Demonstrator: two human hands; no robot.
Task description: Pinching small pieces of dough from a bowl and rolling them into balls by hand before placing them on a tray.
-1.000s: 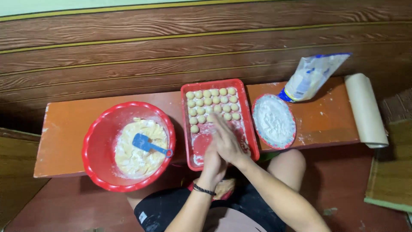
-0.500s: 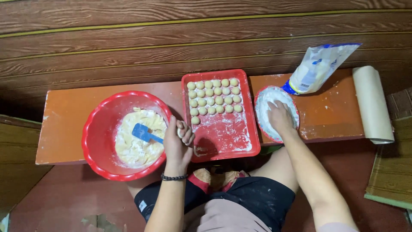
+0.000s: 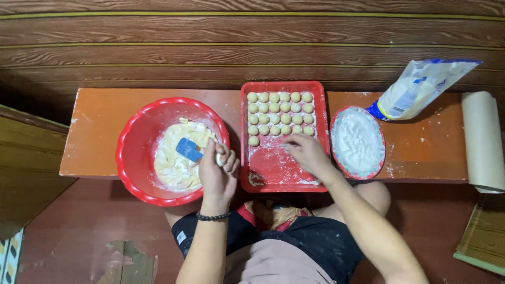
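Your right hand has left the flour plate for the red tray at frame centre, fingertips pinched, contents unclear; your left hand grips the spatula in the bowl.

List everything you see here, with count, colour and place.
bowl: one, red, left on bench, holds pale dough
spatula: one, blue, in the dough
tray: one, red, bench middle
dough balls: about twenty, pale, rows at tray's far end
plate: one, red rim, white flour, right of tray
flour bag: one, white and blue, far right
paper roll: one, beige, bench's right end
bench: one, orange
left hand: at bowl's rim, on the spatula handle
right hand: over tray
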